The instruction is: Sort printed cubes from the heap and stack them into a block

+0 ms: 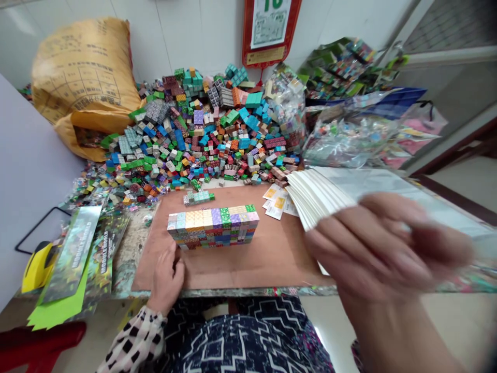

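Observation:
A long wall-like stack of small patterned cube blocks [213,228] stands on the brown board [287,259] in front of me. My left hand [167,273] rests on the board at the stack's lower left corner, fingers loosely bent and slightly apart, gripping nothing. Raised close to the camera on the right, my right hand [382,243] is smeared by motion. Its fingers are bent, and whether they hold anything cannot be made out. Beneath and behind that hand lies a fanned pile of white-edged clear plastic bags [322,197]. Behind the stack sits a short row of joined blocks [199,197].
Loose blocks [209,140] are heaped along the wall, beside a yellow sack [89,67]. Small white-and-orange packets [276,202] lie near the bags. Printed cards [73,254] and a yellow tool [39,264] are at left. Filled clear bags [349,137] stand at back right.

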